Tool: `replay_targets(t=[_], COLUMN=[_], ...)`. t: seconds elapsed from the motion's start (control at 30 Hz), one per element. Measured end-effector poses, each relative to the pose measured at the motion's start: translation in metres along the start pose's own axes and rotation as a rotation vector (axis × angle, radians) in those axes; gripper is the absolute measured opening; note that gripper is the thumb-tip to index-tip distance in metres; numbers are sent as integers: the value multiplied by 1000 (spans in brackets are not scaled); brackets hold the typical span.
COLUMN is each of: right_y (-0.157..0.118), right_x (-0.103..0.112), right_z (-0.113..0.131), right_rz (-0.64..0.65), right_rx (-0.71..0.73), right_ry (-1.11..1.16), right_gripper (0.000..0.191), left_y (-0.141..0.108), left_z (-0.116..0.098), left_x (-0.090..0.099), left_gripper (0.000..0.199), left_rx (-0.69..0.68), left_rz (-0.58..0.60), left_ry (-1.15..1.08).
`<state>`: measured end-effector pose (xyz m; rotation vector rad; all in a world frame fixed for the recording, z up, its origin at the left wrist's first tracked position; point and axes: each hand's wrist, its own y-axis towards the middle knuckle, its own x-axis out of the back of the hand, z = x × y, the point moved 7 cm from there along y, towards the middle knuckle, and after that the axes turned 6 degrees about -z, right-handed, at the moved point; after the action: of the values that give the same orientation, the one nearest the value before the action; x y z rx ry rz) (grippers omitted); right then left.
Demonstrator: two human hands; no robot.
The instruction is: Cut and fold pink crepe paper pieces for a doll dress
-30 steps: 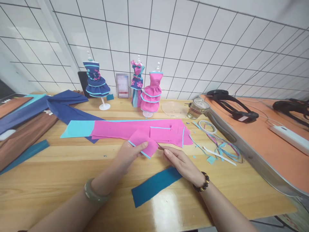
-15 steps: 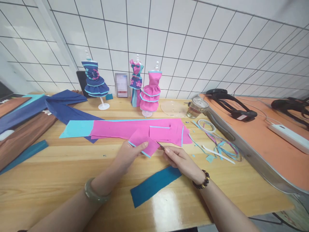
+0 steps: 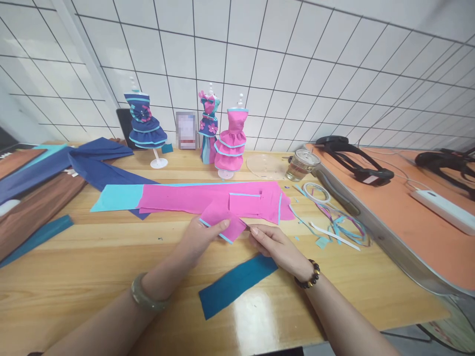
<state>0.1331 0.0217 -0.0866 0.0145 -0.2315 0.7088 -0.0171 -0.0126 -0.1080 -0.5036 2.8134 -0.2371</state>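
My left hand (image 3: 200,236) pinches a small pink fabric piece (image 3: 234,228) with light-blue trim along its lower edge, thumb on top. Between the thumb and fingers of my right hand (image 3: 273,245) is a small dark pointed tool (image 3: 248,227), its tip touching the piece's right edge; whether it is snips or tweezers I cannot tell. Just beyond lies a long pink fabric strip (image 3: 178,199) over a light-blue one (image 3: 118,198), with a trimmed pink piece (image 3: 245,203) on top. Nearer me is a teal fabric strip (image 3: 237,287), its upper end below my right hand.
Three small dress forms stand at the back, wearing a navy dress (image 3: 146,131), a multicoloured dress (image 3: 208,126) and a pink dress (image 3: 230,141). A glass (image 3: 301,165), tape roll (image 3: 316,193) and ribbon scraps (image 3: 345,227) lie right. Navy fabric (image 3: 100,158) is left.
The pink piece has tilted slightly in my left hand. The dark tool's tip has shifted a little along the piece's right edge. The rest stays put apart from a slight view shift.
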Motion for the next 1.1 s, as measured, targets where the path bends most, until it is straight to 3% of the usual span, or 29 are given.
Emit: replay_targets(t=[0.17, 0.27, 0.5, 0.67, 1.0, 1.1], right_y=[0, 1, -2, -2, -1, -1], right_x=[3, 12, 53, 63, 58, 55], right_z=[0, 6, 3, -3, -1, 1], right_rz=[-25, -119, -515, -546, -521, -508], right_rx=[20, 75, 92, 56, 64, 89], right_ry=[-45, -137, -702, -932, -847, -688], right_gripper=[40, 38, 39, 33, 34, 37], left_y=[2, 3, -2, -4, -4, -4], left_z=[3, 0, -5, -4, -5, -5], left_x=[2, 4, -4, -7, -5, -6], left_gripper=[32, 30, 24, 27, 26, 27], left_rx=[-10, -20, 72, 115, 105, 96], left_rz=[11, -13, 44, 81, 65, 74], left_ry=[-18, -29, -200, -192, -182, -167])
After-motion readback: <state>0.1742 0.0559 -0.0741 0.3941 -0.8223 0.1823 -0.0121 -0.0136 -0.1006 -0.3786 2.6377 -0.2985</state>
